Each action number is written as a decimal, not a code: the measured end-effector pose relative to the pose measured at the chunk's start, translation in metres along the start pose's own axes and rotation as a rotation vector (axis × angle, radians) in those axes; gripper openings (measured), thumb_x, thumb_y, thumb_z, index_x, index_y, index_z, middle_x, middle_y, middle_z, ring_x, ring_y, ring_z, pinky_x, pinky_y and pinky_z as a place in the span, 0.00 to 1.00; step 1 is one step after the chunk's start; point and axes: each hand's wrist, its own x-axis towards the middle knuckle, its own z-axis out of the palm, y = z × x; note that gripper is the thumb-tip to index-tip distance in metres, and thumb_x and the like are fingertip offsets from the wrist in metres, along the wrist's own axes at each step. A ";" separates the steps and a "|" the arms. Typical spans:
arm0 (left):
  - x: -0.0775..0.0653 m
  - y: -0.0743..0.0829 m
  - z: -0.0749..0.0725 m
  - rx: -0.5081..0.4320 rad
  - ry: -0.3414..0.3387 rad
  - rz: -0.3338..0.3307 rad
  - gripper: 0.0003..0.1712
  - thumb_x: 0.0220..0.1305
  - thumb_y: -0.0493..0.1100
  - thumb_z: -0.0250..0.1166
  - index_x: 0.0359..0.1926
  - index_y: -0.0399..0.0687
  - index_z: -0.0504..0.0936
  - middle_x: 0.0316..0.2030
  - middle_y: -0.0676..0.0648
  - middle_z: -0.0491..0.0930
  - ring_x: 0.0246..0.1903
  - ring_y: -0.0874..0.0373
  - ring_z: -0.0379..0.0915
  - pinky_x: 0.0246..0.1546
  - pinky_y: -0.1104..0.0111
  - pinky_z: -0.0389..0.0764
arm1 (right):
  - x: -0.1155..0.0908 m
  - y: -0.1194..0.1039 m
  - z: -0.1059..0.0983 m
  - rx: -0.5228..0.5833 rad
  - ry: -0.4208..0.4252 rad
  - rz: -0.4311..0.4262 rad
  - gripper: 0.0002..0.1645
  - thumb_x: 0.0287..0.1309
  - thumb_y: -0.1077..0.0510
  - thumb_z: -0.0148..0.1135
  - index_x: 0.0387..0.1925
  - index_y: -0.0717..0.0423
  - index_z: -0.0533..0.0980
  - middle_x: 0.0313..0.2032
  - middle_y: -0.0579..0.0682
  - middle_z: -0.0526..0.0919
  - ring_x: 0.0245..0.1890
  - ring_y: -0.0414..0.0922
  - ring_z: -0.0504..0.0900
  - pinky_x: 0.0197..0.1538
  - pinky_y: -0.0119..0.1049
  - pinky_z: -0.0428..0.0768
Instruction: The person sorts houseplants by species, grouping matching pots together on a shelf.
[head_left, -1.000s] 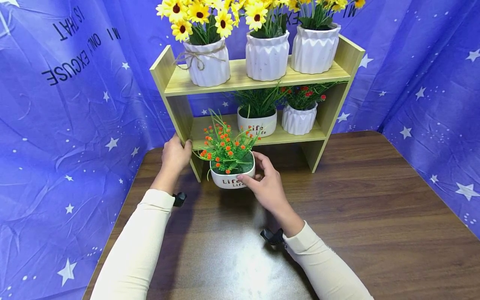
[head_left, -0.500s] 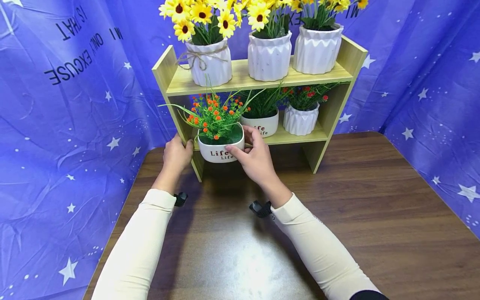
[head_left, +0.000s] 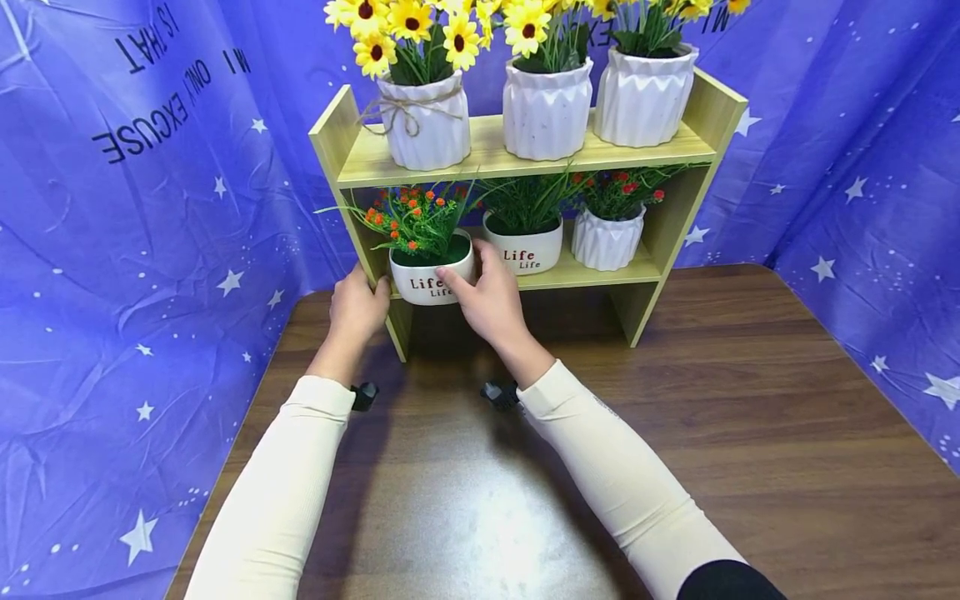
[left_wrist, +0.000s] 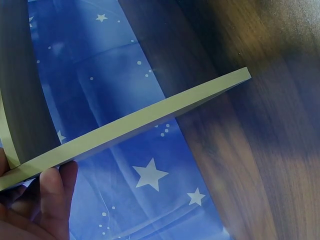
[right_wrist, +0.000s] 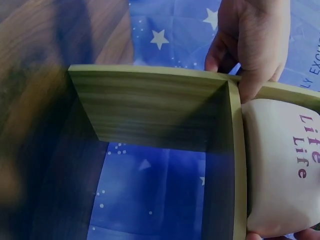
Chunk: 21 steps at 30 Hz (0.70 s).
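My right hand grips the right end of a white oval flowerpot marked "Life", thumb on its front. Orange flowers and green blades rise from it. The pot is at the left end of the lower board of a light wooden shelf; in the right wrist view its base is close against that board. My left hand holds the front edge of the shelf's left side panel, thumb and fingers on either side. Only fingertips of the right hand show in the right wrist view.
Beside the held pot stand another white "Life" pot with grass and a ribbed white pot with red flowers. White pots of yellow flowers line the upper board. The shelf stands on a brown wooden table before blue star-print cloth.
My right hand has lifted the orange-flowered pot from in front of the shelf, moving it up, left and inward to the lower board. My left hand keeps its hold on the side panel.
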 end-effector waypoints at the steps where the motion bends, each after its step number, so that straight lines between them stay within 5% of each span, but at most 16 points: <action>1: 0.000 0.000 0.000 0.001 -0.001 -0.001 0.14 0.70 0.44 0.55 0.47 0.37 0.73 0.48 0.29 0.80 0.49 0.28 0.75 0.45 0.39 0.73 | 0.002 0.000 0.002 -0.021 0.001 -0.005 0.34 0.59 0.49 0.70 0.61 0.62 0.70 0.50 0.55 0.82 0.47 0.48 0.80 0.51 0.41 0.77; 21: -0.001 -0.005 0.005 0.004 -0.004 -0.004 0.16 0.70 0.45 0.54 0.49 0.36 0.73 0.49 0.28 0.80 0.50 0.28 0.75 0.45 0.39 0.72 | 0.021 0.002 0.016 -0.074 0.007 0.001 0.37 0.64 0.51 0.65 0.70 0.57 0.64 0.57 0.58 0.79 0.58 0.51 0.77 0.60 0.42 0.72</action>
